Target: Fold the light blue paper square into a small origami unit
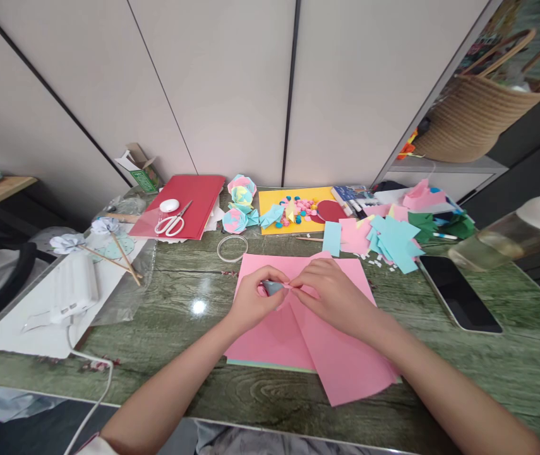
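My left hand (256, 297) is closed in a pinch, its fingertips meeting those of my right hand (331, 292). Both pinch a small pink paper piece (287, 286), mostly covered by the fingers. A grey-blue patch (273, 287) shows inside the curl of my left hand; I cannot make out what it is. Beneath both hands lies a stack of pink paper sheets (270, 338) with a thin light green and blue edge at the front. One loose pink sheet (345, 366) lies slanted over the stack under my right hand and juts past its front edge.
White scissors (172, 224) rest on a red folder (194, 196). Behind the stack are folded paper balls (240, 196), a yellow sheet (272, 199) with small pieces, and blue paper scraps (395, 240). A phone (459, 294) and a jar (492, 243) stand right; a white power bank (75, 287) lies left.
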A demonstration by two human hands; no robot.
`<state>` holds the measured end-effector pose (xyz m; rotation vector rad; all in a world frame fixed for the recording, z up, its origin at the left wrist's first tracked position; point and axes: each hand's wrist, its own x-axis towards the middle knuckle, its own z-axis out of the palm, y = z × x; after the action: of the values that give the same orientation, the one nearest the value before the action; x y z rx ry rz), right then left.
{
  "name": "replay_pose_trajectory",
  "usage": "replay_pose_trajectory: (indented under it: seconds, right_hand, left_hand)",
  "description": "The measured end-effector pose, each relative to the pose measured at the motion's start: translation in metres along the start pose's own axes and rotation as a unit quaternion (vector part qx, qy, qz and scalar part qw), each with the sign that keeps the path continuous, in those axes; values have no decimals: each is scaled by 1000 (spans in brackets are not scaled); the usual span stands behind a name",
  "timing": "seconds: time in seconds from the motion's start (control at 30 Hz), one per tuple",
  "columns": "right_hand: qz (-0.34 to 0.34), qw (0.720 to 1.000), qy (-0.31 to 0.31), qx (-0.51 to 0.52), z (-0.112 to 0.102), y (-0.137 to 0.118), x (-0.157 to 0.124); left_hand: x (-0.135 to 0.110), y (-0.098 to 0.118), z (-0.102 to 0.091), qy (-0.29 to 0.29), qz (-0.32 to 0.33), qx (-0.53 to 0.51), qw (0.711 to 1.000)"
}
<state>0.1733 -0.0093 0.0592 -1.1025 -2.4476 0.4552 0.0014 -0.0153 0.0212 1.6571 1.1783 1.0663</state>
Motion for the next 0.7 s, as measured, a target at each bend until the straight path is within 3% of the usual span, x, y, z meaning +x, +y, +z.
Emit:
replay_pose_trajectory:
  seconds: [0.27,0.7]
  right_hand:
    - [27,995,-26,96,-4,4,1]
    - [90,978,-67,175,-5,10,5]
  left_hand:
    - [-1,-1,-1,-33,30,-15,999]
    - [-1,1,0,-58,4,-32,998]
